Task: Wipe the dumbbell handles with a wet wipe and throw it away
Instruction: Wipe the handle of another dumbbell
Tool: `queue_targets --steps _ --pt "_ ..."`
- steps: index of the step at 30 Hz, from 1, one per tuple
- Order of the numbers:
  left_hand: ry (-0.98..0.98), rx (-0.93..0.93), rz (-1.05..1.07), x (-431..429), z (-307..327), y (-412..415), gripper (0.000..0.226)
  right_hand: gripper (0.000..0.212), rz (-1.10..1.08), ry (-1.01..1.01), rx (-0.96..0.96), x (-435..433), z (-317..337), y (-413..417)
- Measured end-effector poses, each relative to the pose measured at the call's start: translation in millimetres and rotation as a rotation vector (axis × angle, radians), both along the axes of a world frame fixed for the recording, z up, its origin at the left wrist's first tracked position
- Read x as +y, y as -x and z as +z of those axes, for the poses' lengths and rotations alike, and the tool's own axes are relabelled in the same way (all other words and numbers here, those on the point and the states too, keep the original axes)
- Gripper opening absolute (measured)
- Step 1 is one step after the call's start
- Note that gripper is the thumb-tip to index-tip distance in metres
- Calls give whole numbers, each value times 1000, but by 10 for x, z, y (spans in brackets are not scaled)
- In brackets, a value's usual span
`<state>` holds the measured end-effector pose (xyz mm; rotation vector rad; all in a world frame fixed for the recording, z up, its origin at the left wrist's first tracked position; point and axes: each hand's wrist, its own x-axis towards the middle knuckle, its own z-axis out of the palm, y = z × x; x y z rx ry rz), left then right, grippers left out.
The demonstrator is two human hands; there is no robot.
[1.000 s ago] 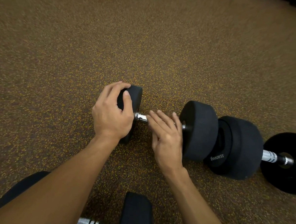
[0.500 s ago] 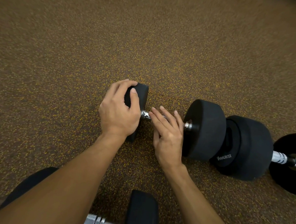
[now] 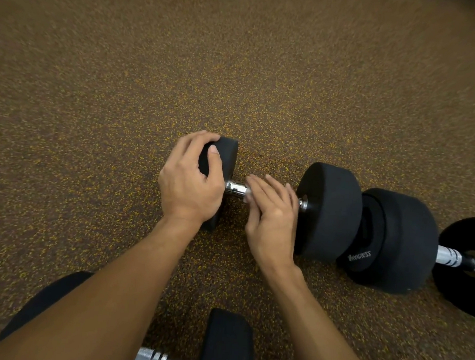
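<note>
The speckled rubber floor (image 3: 238, 67) lies bare and wide on the far side and to the left of the hands. To the right, a second dumbbell (image 3: 395, 241) butts against the first one's right head, with a flat weight plate (image 3: 466, 266) beyond it near the right edge. A third dumbbell (image 3: 219, 347) lies close in at the bottom edge, between the forearms. The dumbbell (image 3: 327, 211) being cleaned rests on the floor at centre. The left hand (image 3: 191, 182) is clamped over its left head. The right hand (image 3: 273, 213) drapes over the chrome handle (image 3: 235, 187), fingers curled around it; a pale scrap at the fingertips may be the wipe, too blurred to tell.
</note>
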<state>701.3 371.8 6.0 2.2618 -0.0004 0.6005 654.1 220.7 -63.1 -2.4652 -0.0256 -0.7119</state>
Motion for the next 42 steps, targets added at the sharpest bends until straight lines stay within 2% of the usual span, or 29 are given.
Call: queue_targets --steps 4,12,15,18,21,23,24,26,28,29,35,39,42 --pt "11 16 5 0 4 17 30 32 -116 -62 54 -21 59 62" --pt "-4 42 3 13 23 42 28 55 -63 -195 220 -76 656 293" --pt "-5 83 -20 8 75 67 30 50 -31 -135 176 -261 980 363" --pt "-11 116 -53 25 144 74 32 43 -19 18 163 -600 1160 263" --pt "-75 -59 -68 -35 266 190 27 40 -76 119 191 -921 1172 92" --pt "-20 -197 -223 -207 352 366 25 38 -113 73 254 -1048 1117 21" --pt "13 -179 -340 -310 383 465 25 38 -131 15 291 -1075 1080 -1" --pt "10 35 -491 -500 360 584 28 38 -178 -130 322 -1078 995 -6" --pt "-81 262 -444 -631 199 604 36 36 -220 -216 298 -1077 940 18" --pt "-132 317 -399 -658 124 592 38 34 -226 -240 283 -1072 930 23" --pt "-349 374 -355 -773 -72 363 35 27 -226 -323 231 -1091 905 2" --pt "-402 539 -432 -942 28 183 37 27 -228 -333 220 -1098 900 -3" --pt "-394 571 -476 -1008 17 128 36 25 -223 -328 206 -1105 893 4"
